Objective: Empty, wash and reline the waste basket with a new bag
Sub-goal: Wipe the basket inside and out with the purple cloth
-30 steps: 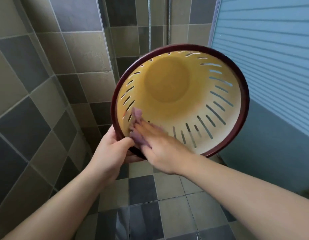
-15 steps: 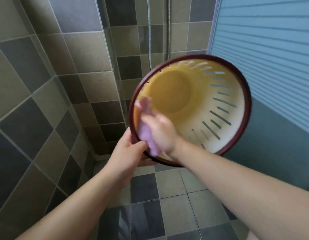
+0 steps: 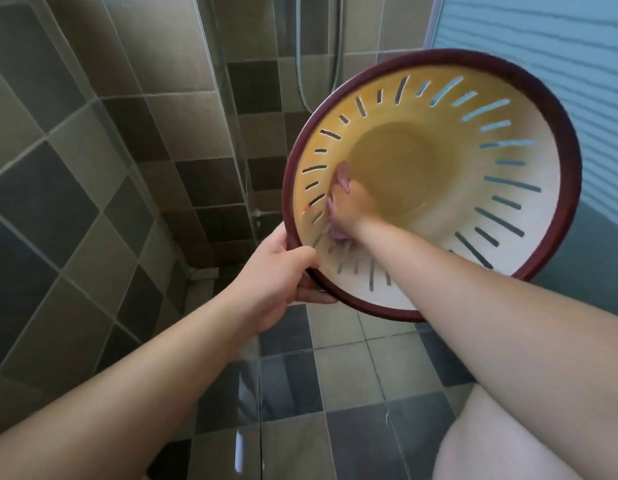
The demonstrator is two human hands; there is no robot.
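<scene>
Tiled walls in grey and tan squares close off a shower corner, with a ribbed blue panel (image 3: 529,32) at two o'clock and a wet tiled floor (image 3: 342,368) below. Held up off the floor, right of centre, is the waste basket (image 3: 501,237), tipped so its mouth faces the camera; its dark red rim rings a cream and yellow inside with slots all round the wall.

At about seven o'clock on that rim the left hand (image 3: 273,282) has its grip: thumb over the inner edge, fingers curled behind. The right hand (image 3: 352,209) reaches deep inside, towards nine o'clock of the bowl, fingers closed round a pink cloth (image 3: 342,178) pressed against the slotted wall.

Nothing lies inside the basket and no bag lines it, so the emptying looks done. Washing seems to be the step in hand, and only one patch of wall is under the cloth, so the rest may yet need wiping. Any rinsing, drying and fitting a new bag are left; no fresh bag is in sight.
</scene>
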